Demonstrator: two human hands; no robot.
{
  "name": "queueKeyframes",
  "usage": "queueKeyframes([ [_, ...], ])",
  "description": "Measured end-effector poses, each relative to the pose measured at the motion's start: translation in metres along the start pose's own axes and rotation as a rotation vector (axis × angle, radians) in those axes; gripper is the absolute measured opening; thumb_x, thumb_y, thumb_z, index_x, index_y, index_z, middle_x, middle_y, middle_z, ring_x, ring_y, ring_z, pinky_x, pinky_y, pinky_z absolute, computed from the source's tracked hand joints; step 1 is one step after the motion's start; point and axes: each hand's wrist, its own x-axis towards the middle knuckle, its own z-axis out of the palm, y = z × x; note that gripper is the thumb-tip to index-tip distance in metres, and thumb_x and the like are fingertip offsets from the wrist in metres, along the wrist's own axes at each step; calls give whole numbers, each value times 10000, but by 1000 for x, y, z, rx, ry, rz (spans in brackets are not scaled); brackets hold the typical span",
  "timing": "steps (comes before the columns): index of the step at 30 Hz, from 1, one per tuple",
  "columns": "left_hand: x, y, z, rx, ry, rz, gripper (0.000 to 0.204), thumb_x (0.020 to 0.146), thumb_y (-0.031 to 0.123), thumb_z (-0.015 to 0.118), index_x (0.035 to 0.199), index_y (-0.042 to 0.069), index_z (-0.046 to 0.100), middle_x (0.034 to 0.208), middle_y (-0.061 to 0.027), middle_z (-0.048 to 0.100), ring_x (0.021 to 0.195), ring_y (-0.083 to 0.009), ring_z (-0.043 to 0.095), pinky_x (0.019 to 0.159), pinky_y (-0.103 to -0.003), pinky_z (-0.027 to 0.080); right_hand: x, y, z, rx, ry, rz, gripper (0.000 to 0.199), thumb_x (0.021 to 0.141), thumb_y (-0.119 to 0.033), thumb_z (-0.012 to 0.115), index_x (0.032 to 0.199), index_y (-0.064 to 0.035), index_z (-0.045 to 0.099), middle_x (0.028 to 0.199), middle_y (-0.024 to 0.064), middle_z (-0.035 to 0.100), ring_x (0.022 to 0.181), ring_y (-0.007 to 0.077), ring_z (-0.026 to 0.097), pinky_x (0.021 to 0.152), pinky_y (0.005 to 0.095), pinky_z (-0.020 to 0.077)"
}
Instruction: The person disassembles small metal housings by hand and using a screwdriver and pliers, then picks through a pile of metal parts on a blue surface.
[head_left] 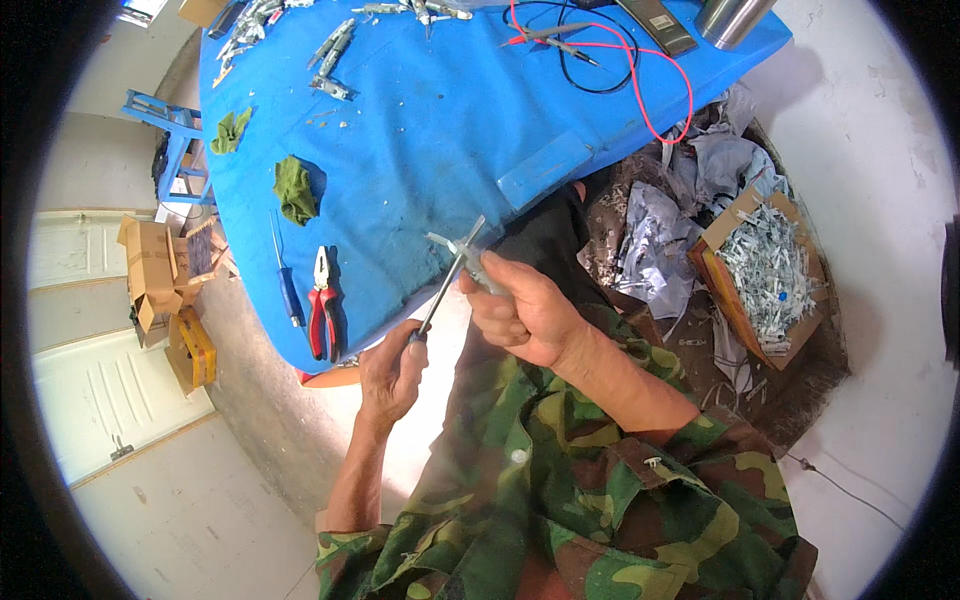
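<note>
My left hand (388,375) is closed round the dark handle of a screwdriver (443,293), whose metal shaft slants up and to the right. Its tip meets a small grey metal part (474,262) with thin arms sticking out. Closed fingers of my right hand (530,310) grip this part just off the near edge of the blue-covered table (420,150). To the left on the cloth lie red-handled pliers (322,305) and a blue-handled screwdriver (286,280). The tip's exact contact with the part is too small to make out.
Green rags (295,190) lie on the table's left side. Grey metal parts (333,60) are at the back, with red and black test leads (640,80) and a steel cylinder (735,20) at right. A box of metal scraps (768,275) stands on the right; cardboard boxes (152,265) sit left.
</note>
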Motion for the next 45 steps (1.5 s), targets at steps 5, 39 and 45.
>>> queueKeyframes([
  [5,-3,11,-4,45,-24,37,325,1047,279,546,1116,-8,682,619,0,597,478,-52,522,439,-237,404,-11,-1,-8,-178,29,-64,387,1105,-381,409,1109,-40,591,730,-27,477,542,56,399,460,189,305],
  [39,-49,66,-18,82,-94,-331,327,971,281,681,1147,5,690,757,-68,673,652,-139,591,611,-294,473,-38,-7,-15,-726,366,-574,278,965,-34,646,1225,36,576,1098,112,679,969,162,695,721,257,585],
  [45,-45,67,-16,131,-82,-319,300,970,250,676,1148,9,687,763,-80,677,641,-149,596,607,-301,475,-33,-3,-17,-738,369,-626,276,962,-19,635,1216,46,551,1098,134,672,976,177,696,746,278,602],
])
